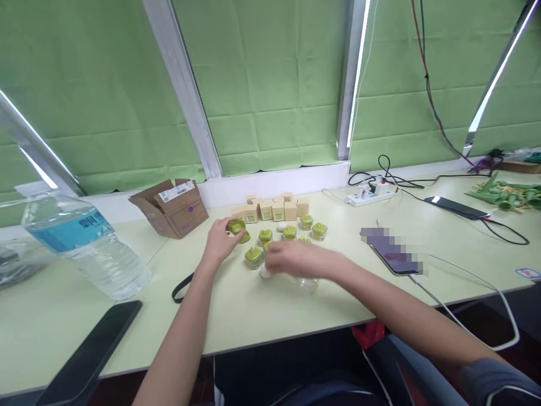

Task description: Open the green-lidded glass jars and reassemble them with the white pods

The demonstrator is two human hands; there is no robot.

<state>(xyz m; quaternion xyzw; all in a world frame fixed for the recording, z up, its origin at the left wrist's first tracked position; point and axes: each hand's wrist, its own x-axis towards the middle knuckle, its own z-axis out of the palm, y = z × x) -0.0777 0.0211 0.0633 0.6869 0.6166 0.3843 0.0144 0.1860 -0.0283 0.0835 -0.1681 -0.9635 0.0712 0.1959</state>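
My left hand (220, 239) is closed, thumb and fingers pinching a green lid (237, 226) above the table. Another green lid (245, 237) lies just below it. My right hand (296, 258) is slightly blurred, its fingers bent together and pointing left. A small white object (265, 272) shows under its fingertips; whether they grip it I cannot tell. Below the palm stands a clear jar (309, 286), partly covered by the hand. Several small clear jars with green lids stand around, among them one jar (253, 256) between my hands and another jar (319, 230) behind the right hand.
Small beige boxes (278, 211) line the back near an open cardboard carton (177, 208). A large water bottle (91, 242) and a black phone (95, 349) are at left. A charging phone (393, 254) and a power strip (369, 195) with cables lie at right.
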